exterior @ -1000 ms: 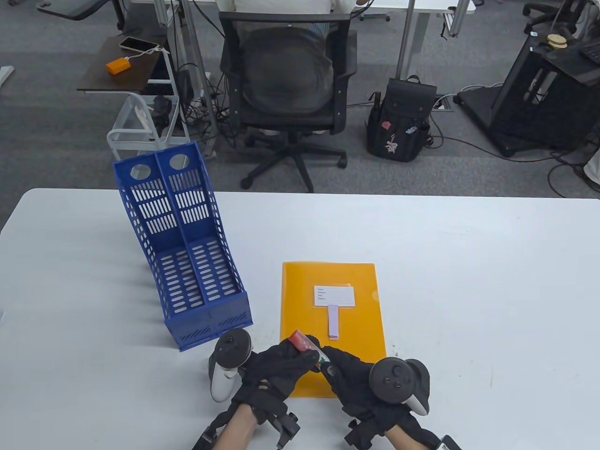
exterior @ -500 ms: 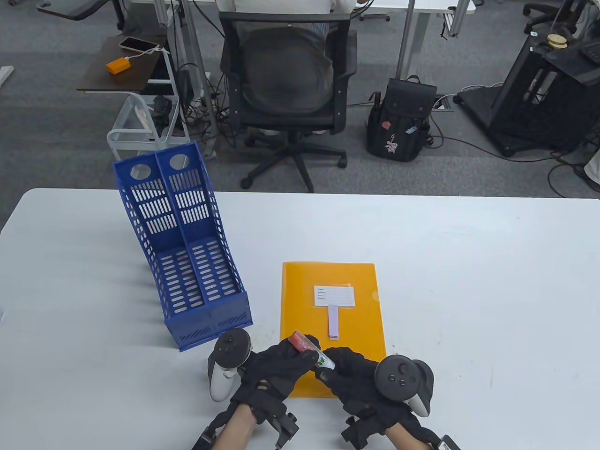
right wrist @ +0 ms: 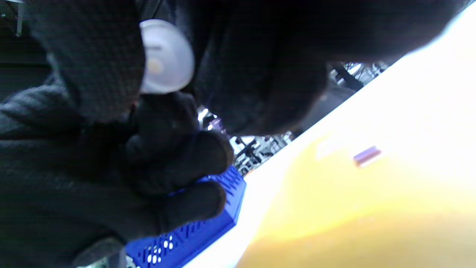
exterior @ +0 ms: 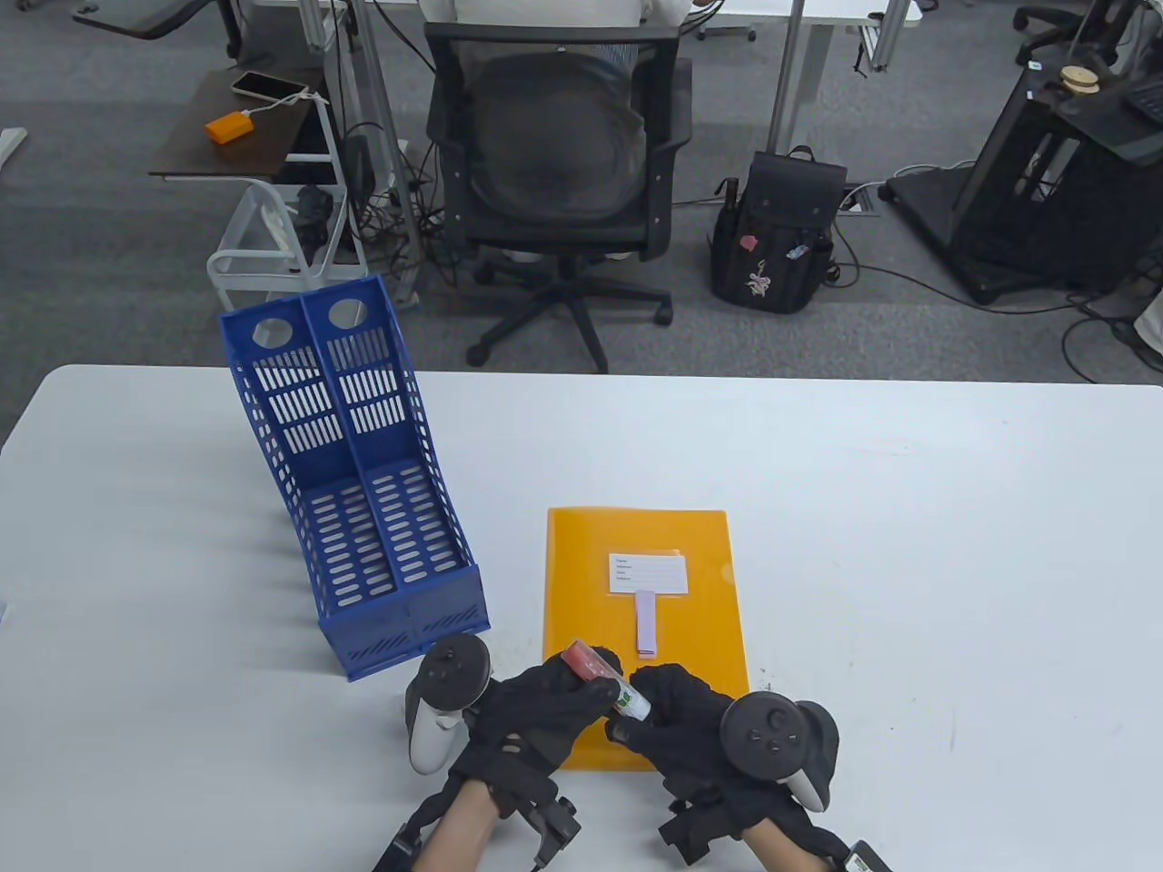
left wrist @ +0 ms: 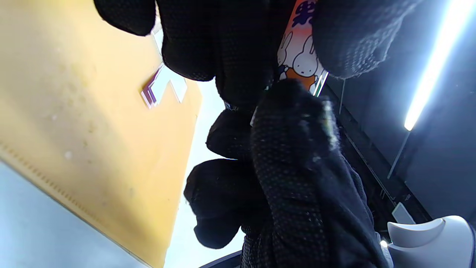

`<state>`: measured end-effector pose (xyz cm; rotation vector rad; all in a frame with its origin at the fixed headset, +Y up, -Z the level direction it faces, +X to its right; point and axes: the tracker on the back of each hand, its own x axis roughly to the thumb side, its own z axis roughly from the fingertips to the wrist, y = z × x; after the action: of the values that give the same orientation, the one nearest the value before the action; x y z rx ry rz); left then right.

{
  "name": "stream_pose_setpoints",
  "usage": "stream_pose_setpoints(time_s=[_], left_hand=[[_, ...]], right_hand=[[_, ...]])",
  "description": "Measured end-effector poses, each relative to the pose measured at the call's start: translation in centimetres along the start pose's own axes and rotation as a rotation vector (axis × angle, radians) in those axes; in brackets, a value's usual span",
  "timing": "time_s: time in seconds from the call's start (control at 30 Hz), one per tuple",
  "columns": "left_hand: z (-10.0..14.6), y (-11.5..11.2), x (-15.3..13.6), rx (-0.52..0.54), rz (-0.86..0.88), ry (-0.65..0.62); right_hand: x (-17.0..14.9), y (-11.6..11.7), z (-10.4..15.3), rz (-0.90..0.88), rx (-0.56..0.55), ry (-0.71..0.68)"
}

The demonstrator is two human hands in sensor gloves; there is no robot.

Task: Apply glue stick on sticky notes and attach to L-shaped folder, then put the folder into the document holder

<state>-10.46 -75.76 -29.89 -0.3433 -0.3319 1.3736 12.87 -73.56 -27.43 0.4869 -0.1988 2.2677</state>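
As the right hand (exterior: 677, 722) draws slightly back along the glue stick (exterior: 604, 677), more white barrel shows than a second ago; the left hand (exterior: 545, 708) stays curled round the red end. Both hands grip it above the orange folder (exterior: 645, 554) on the counter (exterior: 909, 545); sticky notes (exterior: 646, 622) untouched, uncapping likely underway.

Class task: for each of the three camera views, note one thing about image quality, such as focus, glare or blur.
Table view: sharp, evenly lit, soft shadows beside the document holder. Left wrist view: ceiling light strip flares; the folder is soft. Right wrist view: blurred throughout; the table is blown out to white.
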Motion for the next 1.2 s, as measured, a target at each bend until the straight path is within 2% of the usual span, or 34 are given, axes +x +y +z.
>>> stream_pose_setpoints(time_s=[0.03, 0.13, 0.2, 0.33, 0.43, 0.5, 0.57, 0.7, 0.8, 0.87, 1.07, 1.2], left_hand=[[0.0, 0.1, 0.0, 0.004, 0.01, 0.003], [0.2, 0.1, 0.0, -0.001, 0.034, 0.007], [0.2, 0.1, 0.0, -0.004, -0.003, 0.005], [0.3, -0.3, 0.4, -0.012, 0.022, 0.001], [0.5, -0.2, 0.8, 0.013, 0.026, -0.014], [0.5, -0.1, 0.8, 0.015, 0.025, -0.014], [0.5, -0.1, 0.6, 0.011, -0.005, -0.005], [0.3, -0.4, 0.6, 0.001, -0.011, -0.004], [0.3, -0.3, 0.5, 0.012, -0.026, 0.004], [0.2, -0.3, 0.2, 0.007, -0.016, 0.018], [0.2, -0.6, 0.3, -0.024, -0.051, 0.027], [0.4, -1.2, 0.7, -0.022, -0.138, 0.019]], right_hand=[[-0.1, 0.1, 0.0, -0.009, 0.011, -0.008], [0.0, 0.5, -0.3, -0.118, 0.149, 0.001], [0.2, 0.3, -0.2, -0.117, 0.106, 0.023], [0.7, -0.4, 0.0, 0.054, -0.012, -0.015], [0.7, -0.3, 0.1, 0.016, 0.01, -0.071], [0.7, -0.1, 0.0, -0.058, 0.092, -0.051], [0.7, -0.2, 0.0, -0.051, 0.064, -0.03], [1.0, -0.7, 0.2, 0.115, -0.045, -0.047], [0.7, -0.4, 0.2, 0.098, 0.007, -0.061], [0.5, 0.1, 0.0, 0.047, 0.105, -0.034], [0.8, -0.7, 0.3, 0.173, -0.024, -0.042], [1.1, -0.1, 0.3, 0.144, 0.044, -0.054]])
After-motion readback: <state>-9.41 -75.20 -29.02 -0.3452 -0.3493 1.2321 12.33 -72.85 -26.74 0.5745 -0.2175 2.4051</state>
